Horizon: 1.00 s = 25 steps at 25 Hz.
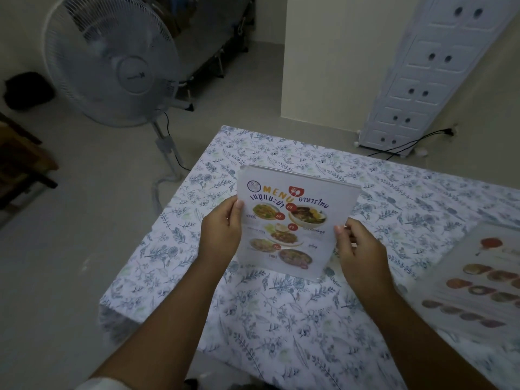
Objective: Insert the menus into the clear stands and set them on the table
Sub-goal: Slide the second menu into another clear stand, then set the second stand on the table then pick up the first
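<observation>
A clear stand (295,175) with a colourful food menu (287,226) inside it stands upright on the flower-patterned table (253,319), its base touching the cloth. My left hand (222,229) grips its left edge, thumb on the front. At the stand's right edge, my right hand (357,251) holds it with the fingers behind. A second menu (478,280), showing rows of dishes, lies flat near the table's right edge.
A white standing fan (112,63) stands on the floor to the left of the table, its cable trailing along the floor. A white drawer cabinet (433,68) stands by the far wall. Dark wooden furniture (19,159) is at the far left.
</observation>
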Available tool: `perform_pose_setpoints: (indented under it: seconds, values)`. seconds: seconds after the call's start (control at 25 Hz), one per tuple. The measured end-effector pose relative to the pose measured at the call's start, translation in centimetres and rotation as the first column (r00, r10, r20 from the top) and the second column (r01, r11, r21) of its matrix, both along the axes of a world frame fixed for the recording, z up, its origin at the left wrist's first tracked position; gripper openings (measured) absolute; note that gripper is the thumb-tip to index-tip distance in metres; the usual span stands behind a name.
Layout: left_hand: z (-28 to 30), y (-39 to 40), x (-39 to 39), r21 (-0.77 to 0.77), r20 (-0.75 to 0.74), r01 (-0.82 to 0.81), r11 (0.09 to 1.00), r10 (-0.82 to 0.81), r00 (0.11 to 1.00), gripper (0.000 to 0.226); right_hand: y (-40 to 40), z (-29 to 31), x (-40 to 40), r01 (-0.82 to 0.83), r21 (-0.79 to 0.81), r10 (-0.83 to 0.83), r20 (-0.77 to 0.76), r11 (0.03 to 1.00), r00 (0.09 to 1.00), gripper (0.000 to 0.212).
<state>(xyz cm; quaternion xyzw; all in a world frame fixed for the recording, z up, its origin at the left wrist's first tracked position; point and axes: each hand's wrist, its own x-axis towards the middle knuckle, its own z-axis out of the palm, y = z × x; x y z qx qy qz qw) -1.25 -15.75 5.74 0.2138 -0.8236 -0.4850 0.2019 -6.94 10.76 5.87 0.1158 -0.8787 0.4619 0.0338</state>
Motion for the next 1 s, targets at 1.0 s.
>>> perform_pose_setpoints:
  seconds: [1.0]
  values:
    - [-0.9,28.2,-0.9,-0.191,0.231,0.589,0.785,-0.547,0.805,0.070,26.1,2.1,6.7,0.308,0.482,-0.344,-0.016,0.820,0.939,0.066]
